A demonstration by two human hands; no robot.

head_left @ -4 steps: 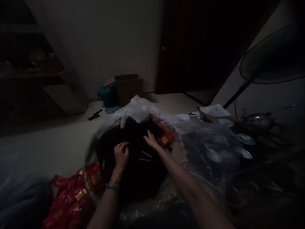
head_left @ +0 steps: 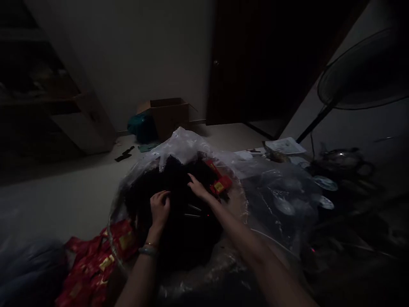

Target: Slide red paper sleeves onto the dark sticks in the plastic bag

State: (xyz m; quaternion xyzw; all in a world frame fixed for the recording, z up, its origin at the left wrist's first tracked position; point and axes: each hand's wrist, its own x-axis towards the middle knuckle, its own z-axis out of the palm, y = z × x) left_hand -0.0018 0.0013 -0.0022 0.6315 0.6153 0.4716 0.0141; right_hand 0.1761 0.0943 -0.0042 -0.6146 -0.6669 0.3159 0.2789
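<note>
We judge the black heap (head_left: 183, 245) light, loose and best pinched, our left hand (head_left: 159, 208) curled, right hand (head_left: 197, 188) finger-extended, any grip unclear.

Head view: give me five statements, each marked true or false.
1. The left hand and right hand are over a dark heap. True.
2. Bracelets circle the right arm. False: the bracelets circle the left arm.
3. A red packet lies right of the right hand. True.
4. The cardboard box is shut. False: the cardboard box stands open.
5. The fan is at far left. False: the fan is at right.
</note>
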